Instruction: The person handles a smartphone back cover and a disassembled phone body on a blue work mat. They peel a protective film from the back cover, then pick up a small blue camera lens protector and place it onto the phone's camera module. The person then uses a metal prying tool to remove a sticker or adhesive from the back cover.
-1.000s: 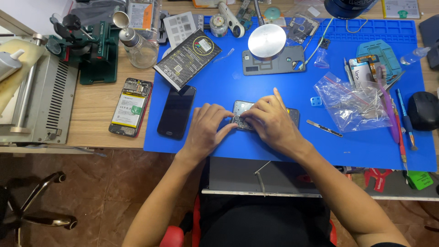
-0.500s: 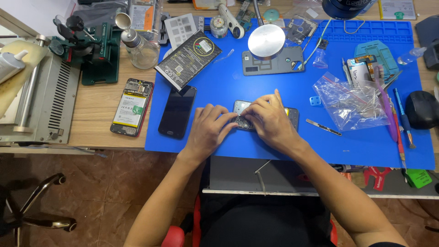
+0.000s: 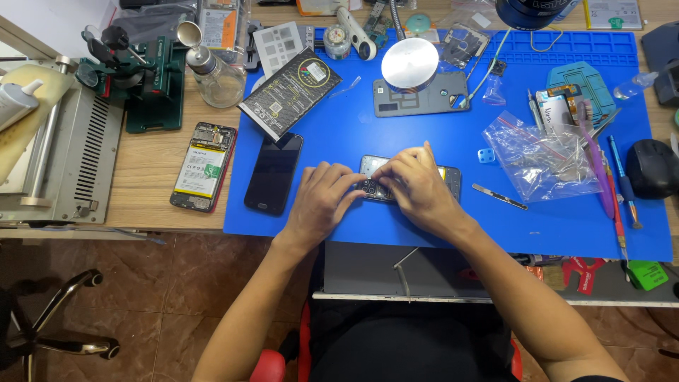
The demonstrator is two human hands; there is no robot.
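Since the earlier frames your hands have barely shifted; both stay on the opened phone (image 3: 410,180), and your view has drifted only slightly. At the far left of the desk (image 3: 152,180) sits a grey machine (image 3: 60,159), with a green clamp stand (image 3: 138,85) behind it. Next comes a phone with its battery exposed (image 3: 203,166), then a dark-screened phone (image 3: 274,172) on the edge of the blue mat (image 3: 566,226). Your left hand (image 3: 322,201) lies flat, fingers curled onto the opened phone's left end. Your right hand (image 3: 417,187) covers its middle, fingertips pressed down together; you cannot tell whether they pinch anything. Further right lie metal tweezers (image 3: 499,197), a clear plastic bag (image 3: 541,159) and a black mouse (image 3: 651,168).
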